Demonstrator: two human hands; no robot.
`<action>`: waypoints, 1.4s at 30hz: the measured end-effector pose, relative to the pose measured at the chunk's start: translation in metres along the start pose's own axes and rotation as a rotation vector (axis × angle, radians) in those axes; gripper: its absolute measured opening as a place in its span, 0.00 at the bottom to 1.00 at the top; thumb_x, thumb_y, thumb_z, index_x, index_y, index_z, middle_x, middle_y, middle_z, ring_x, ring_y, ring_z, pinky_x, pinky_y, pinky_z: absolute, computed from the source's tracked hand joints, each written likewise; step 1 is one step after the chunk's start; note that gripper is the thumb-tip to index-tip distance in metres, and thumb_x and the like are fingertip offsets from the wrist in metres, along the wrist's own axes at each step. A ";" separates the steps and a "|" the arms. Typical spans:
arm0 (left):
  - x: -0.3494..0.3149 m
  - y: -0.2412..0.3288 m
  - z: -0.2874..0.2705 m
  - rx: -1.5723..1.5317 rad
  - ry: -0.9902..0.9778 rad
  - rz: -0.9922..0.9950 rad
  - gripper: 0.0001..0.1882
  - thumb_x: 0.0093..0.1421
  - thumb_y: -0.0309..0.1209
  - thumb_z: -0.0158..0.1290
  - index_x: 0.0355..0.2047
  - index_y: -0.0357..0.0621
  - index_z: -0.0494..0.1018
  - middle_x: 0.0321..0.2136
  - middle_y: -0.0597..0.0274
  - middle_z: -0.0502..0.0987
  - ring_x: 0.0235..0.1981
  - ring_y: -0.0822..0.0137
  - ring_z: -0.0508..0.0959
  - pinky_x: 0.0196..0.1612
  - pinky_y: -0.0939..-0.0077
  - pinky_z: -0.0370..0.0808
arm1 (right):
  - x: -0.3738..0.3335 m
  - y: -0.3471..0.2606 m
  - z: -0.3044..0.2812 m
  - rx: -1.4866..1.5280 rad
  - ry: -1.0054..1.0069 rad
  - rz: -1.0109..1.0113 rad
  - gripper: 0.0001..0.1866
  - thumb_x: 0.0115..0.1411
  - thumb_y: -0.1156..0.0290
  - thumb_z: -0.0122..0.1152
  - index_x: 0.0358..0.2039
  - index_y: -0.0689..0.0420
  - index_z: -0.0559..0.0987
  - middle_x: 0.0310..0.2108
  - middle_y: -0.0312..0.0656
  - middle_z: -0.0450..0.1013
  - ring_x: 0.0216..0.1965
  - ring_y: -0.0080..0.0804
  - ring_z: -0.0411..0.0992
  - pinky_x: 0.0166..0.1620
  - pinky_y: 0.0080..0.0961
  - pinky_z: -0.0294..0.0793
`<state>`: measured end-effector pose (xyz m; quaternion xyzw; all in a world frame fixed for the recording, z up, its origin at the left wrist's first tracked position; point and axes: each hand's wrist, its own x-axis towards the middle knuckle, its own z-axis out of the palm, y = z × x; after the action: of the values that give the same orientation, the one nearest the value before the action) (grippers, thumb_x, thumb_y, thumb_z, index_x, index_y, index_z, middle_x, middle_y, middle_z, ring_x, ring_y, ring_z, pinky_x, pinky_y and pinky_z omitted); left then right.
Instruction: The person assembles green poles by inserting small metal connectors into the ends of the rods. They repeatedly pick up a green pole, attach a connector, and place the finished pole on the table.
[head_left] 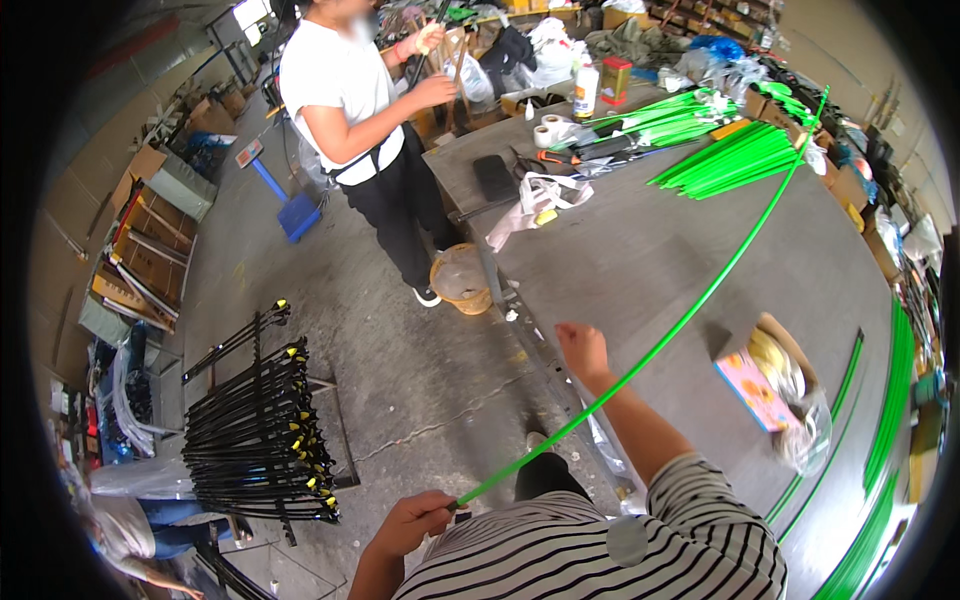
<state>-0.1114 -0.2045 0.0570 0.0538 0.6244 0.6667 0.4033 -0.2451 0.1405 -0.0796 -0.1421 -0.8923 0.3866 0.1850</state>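
A long, thin green rod (pixel 690 318) runs from my waist up across the grey table to its far right side, looking bowed in this view. My left hand (pixel 418 521) is closed round its near end, low in front of my striped shirt. Above the table's near-left edge is my right hand (pixel 582 352), its fingers curled in. What it holds, if anything, is hidden. The rod crosses in front of my right forearm, just below the wrist. Further right, an open carton (pixel 752 388) with yellowish contents and clear plastic lies on the table.
A bundle of green rods (pixel 735 160) lies at the table's back, near scissors, tape rolls and a white bottle (pixel 585 90). More green rods (pixel 893 400) line the right edge. A person (pixel 345 110) stands beyond a yellow bucket (pixel 462 279). Black rods (pixel 260 440) rest on a rack left.
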 end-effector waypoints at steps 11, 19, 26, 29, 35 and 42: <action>0.062 0.080 0.006 0.002 0.273 -0.162 0.09 0.55 0.28 0.47 0.33 0.36 0.70 0.19 0.69 0.63 0.20 0.77 0.61 0.24 0.85 0.59 | 0.272 0.040 0.076 -0.321 0.019 0.157 0.14 0.51 0.57 0.48 0.35 0.52 0.70 0.29 0.49 0.70 0.29 0.47 0.71 0.32 0.39 0.70; 0.097 0.111 0.018 0.037 0.290 -0.218 0.08 0.55 0.30 0.46 0.27 0.36 0.69 0.17 0.71 0.61 0.19 0.77 0.59 0.23 0.85 0.57 | 0.267 0.032 0.066 -0.360 -0.079 0.250 0.19 0.49 0.56 0.51 0.35 0.56 0.65 0.31 0.53 0.67 0.31 0.47 0.71 0.33 0.39 0.71; 0.099 0.106 0.013 0.152 0.219 -0.195 0.10 0.56 0.31 0.45 0.26 0.36 0.68 0.15 0.70 0.60 0.17 0.77 0.59 0.21 0.84 0.56 | 0.231 0.060 0.047 -0.350 -0.037 0.305 0.16 0.49 0.64 0.51 0.35 0.60 0.64 0.32 0.55 0.67 0.33 0.49 0.70 0.34 0.38 0.72; 0.091 0.097 0.009 0.139 0.167 -0.161 0.10 0.56 0.31 0.45 0.26 0.35 0.69 0.16 0.69 0.63 0.18 0.77 0.61 0.22 0.83 0.58 | 0.196 0.074 0.031 -0.384 -0.013 0.302 0.14 0.50 0.66 0.49 0.34 0.61 0.64 0.30 0.55 0.69 0.31 0.49 0.70 0.34 0.38 0.71; 0.052 0.058 -0.008 0.016 0.038 -0.137 0.13 0.56 0.26 0.43 0.38 0.29 0.67 0.18 0.68 0.62 0.20 0.76 0.60 0.23 0.85 0.57 | 0.100 0.062 -0.031 -0.223 0.112 0.499 0.17 0.52 0.62 0.50 0.35 0.63 0.67 0.29 0.51 0.71 0.31 0.51 0.70 0.36 0.41 0.69; 0.010 -0.003 0.000 -0.081 -0.169 -0.142 0.13 0.56 0.25 0.43 0.39 0.28 0.67 0.18 0.68 0.62 0.16 0.78 0.58 0.21 0.84 0.57 | -0.139 0.021 -0.094 -0.033 0.292 0.578 0.27 0.60 0.52 0.30 0.29 0.60 0.74 0.30 0.58 0.69 0.35 0.54 0.67 0.37 0.43 0.66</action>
<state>-0.1167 -0.1991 0.0496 0.0490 0.5629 0.6543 0.5027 -0.0773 0.1594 -0.0663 -0.4465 -0.7852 0.3841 0.1914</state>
